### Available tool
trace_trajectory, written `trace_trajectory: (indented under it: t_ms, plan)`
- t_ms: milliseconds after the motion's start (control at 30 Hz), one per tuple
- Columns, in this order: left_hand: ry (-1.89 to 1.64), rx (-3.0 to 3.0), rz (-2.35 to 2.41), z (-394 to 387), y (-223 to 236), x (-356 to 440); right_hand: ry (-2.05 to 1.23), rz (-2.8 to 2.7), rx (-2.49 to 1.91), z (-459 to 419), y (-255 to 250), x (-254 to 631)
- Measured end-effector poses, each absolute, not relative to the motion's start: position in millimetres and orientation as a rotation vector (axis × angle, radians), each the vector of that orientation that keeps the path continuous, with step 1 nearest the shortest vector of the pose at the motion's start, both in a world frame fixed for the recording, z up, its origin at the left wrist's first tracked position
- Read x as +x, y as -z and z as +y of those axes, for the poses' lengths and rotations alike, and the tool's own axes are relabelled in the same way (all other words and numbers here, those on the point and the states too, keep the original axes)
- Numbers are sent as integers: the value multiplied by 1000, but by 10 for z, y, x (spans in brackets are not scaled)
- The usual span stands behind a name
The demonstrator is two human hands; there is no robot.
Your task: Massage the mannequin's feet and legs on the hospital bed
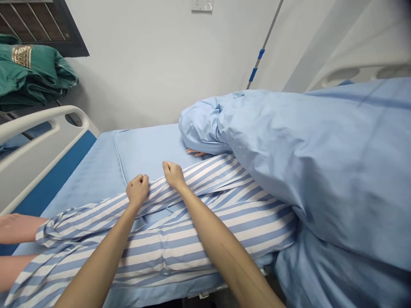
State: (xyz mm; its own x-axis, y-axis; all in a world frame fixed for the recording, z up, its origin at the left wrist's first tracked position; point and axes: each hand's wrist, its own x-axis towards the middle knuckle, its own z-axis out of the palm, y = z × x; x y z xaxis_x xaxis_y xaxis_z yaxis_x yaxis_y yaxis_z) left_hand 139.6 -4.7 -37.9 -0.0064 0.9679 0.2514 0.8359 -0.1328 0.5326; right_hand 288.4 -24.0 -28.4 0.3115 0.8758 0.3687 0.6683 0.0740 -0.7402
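Note:
My left hand (137, 190) and my right hand (174, 175) are both closed on a blue-and-white striped hospital gown (167, 231), pinching its fabric near a long fold. The gown lies on a person on the bed, and bare skin of that person's legs (16, 229) shows at the far left. Fingers of another hand (195, 152) stick out from under a bunched light blue quilt (308, 162), just beyond my right hand. The quilt hides that person's upper body.
A white bed side rail (35, 132) runs along the left edge of the light blue mattress sheet (96, 175). Folded green cloth (32, 72) sits behind the rail by a dark window. A drip pole (260, 55) and a wall socket (202, 5) stand at the back.

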Motion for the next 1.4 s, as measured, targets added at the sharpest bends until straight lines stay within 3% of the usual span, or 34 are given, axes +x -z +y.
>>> trace_trajectory:
  t_ms: [867,967,1133,1300,1400]
  plan:
    - [-702,2038,2128,-64,385,1456,-317,-1413,-1651,-248,265,2879]
    - [-760,1995,2025,-26,291,1523,-309,-1371,-1622,-261,254,2870]
    - [-1200,1801,1563,-23,172,1978,-399,-1256,-1471,-231,271,2892]
    - [-1111,1776,1610,-141,304,2323,-542,-1140,-1427,-187,207,2979]
    - [-1056,1841,1615,-163,380,2315,-459,-1354,-1524,-247,96,3072]
